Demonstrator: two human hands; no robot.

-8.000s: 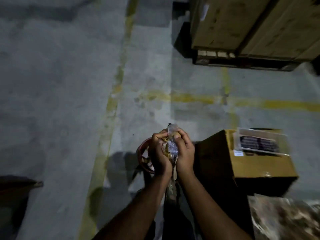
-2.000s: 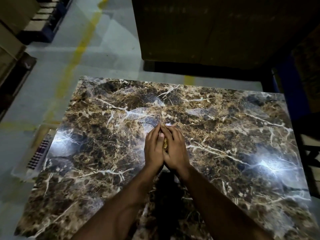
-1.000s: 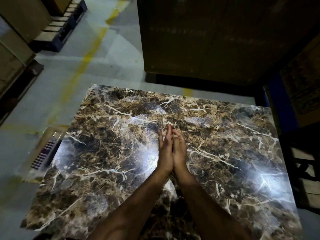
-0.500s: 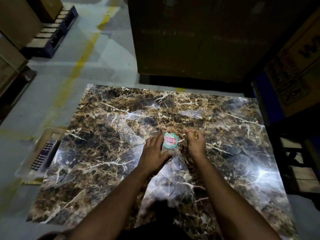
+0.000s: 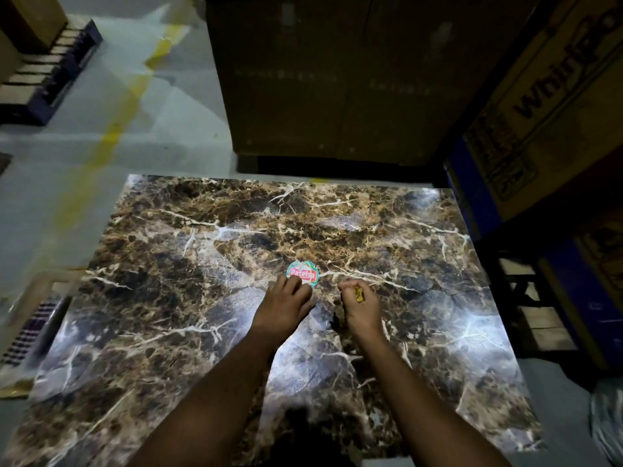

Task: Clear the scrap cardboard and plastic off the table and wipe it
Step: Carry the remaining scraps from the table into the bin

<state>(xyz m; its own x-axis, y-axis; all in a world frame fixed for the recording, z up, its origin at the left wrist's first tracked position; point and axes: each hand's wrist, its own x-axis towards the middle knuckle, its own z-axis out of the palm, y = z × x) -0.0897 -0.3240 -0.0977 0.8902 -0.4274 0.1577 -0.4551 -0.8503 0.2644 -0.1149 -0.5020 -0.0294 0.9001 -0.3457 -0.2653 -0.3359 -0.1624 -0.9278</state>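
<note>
A glossy brown marble-patterned table (image 5: 168, 298) fills the lower view. Near its middle lies a small round teal and white sticker-like scrap (image 5: 303, 273) with a red label. My left hand (image 5: 285, 306) rests on the tabletop with its fingertips on the near edge of that scrap. My right hand (image 5: 359, 303) is a little to the right, fingers curled around a small yellow scrap (image 5: 359, 294). No cloth is in view.
A tall dark cardboard box (image 5: 337, 79) stands just beyond the table's far edge. Printed cartons (image 5: 546, 106) and a wooden pallet (image 5: 539, 318) crowd the right side. On the left floor are a yellow line (image 5: 111, 129), a pallet (image 5: 43, 79) and a flat carton (image 5: 37, 318).
My hands, pressed together over the table's middle a second ago, have parted. The round scrap now lies under my left fingertips, and the right hand keeps the yellow scrap.
</note>
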